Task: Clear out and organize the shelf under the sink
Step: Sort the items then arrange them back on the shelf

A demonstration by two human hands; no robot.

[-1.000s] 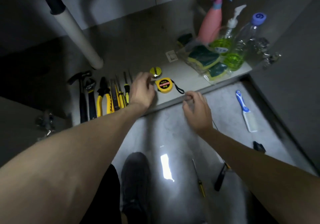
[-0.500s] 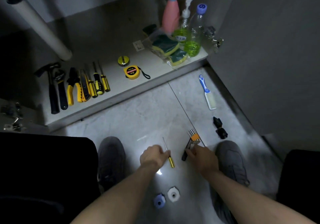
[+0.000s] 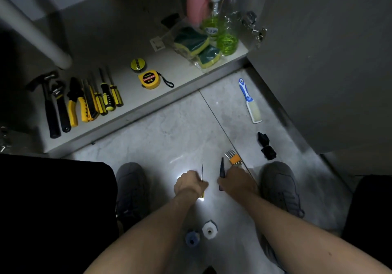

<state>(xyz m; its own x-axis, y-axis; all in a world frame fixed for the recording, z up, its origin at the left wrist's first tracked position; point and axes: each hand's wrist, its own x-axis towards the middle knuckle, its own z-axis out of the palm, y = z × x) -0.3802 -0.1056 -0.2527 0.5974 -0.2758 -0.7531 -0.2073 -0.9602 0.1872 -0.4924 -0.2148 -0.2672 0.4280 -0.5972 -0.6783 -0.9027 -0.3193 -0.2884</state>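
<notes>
Down on the floor [image 3: 169,133]: left hand [image 3: 189,183] gripping one screwdriver [image 3: 202,170], right hand [image 3: 237,181] grasping one pair of pliers [image 3: 221,167]; two bottle caps [image 3: 201,234] nearby, three bottles [image 3: 214,16] on shelf [image 3: 131,95]

yellow tape measure [image 3: 150,80] on shelf [image 3: 176,70] reads "2m" on its red label; smaller print there and green bottle's label [image 3: 211,31] unreadable.

A: The tape [image 3: 150,80] is yellow with a red label; the pliers [image 3: 74,101] are yellow and black.

B: And the sponges [image 3: 192,42]?

A: Green over yellow. The bottle [image 3: 196,2] is pink, the brush [image 3: 249,101] blue and white.
</notes>
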